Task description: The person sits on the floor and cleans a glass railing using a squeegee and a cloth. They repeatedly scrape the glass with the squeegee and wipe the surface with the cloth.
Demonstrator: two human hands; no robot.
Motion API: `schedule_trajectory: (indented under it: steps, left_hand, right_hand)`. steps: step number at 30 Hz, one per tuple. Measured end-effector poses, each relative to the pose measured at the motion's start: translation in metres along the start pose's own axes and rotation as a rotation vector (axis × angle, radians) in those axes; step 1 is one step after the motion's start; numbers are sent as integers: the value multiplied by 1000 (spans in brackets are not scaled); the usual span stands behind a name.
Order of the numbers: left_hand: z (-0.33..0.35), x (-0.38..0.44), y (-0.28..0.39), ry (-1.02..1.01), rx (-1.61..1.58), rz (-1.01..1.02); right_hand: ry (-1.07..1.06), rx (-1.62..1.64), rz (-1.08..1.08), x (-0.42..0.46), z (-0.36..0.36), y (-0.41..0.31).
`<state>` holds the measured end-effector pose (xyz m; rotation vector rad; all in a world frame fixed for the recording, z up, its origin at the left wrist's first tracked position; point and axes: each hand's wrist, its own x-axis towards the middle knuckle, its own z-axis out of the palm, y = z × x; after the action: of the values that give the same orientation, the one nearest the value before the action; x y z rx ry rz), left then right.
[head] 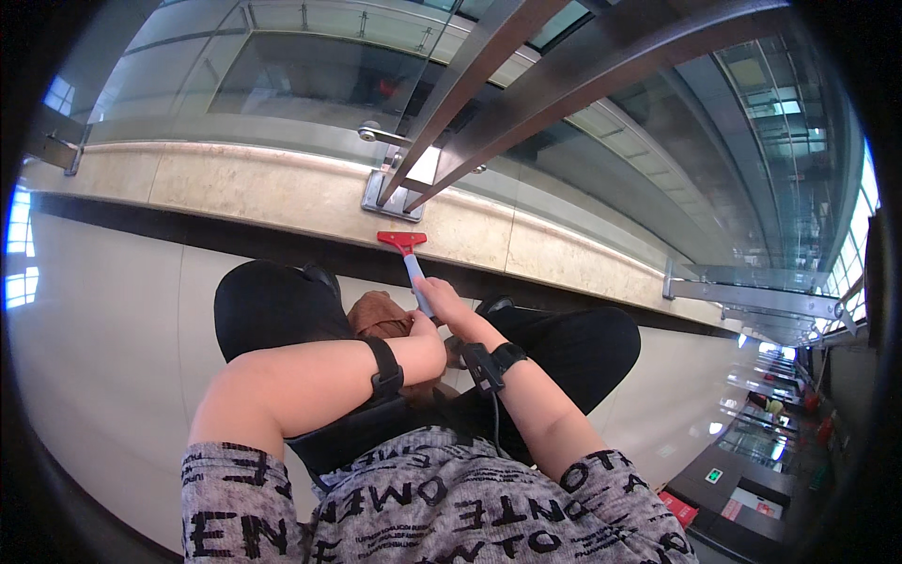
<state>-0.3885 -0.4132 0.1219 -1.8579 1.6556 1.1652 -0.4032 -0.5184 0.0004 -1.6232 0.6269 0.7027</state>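
Note:
A scraper with a red head and pale blue handle (pixel 411 266) points away from me, its head over the edge of the beige stone ledge. My right hand (pixel 440 299) is closed around the lower handle. Close by, at the handle's bottom end, is my left hand (pixel 425 338); it touches a brown cloth (pixel 380 314) that hangs between my knees. The left fingers are partly hidden by the hand and wrist, so their grip on the cloth is unclear.
Two metal posts rise from a bolted base plate (pixel 375 200) on the stone ledge (pixel 317 203), just beyond the scraper. Glass panels (pixel 310 77) stand along the ledge. A dark strip runs below it, above the glossy tiled floor (pixel 127 282). A distant person (pixel 774 407) is at the right.

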Motion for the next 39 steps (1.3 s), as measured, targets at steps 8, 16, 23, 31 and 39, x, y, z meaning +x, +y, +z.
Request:
schedule_trajectory:
  steps: [8,16,23,31,39]
  left_hand:
    - [1,3,-5,0,-8,1]
    - [-3,3,-13,37,-21,-25]
    - [-1,7,-14,35,3,-49]
    - [-9,14,-9,15,33,-19]
    - [-8,25,-7,-31,53,-20]
  right_hand:
    - [61,-113,-58,20,8,-7]
    - [69,101,204,-27,-33,-3]
    - [165,414,293,-32,-27,-16]
    - [174,669,211,4,-32,-12]
    - [92,954,210,35,-19,-49]
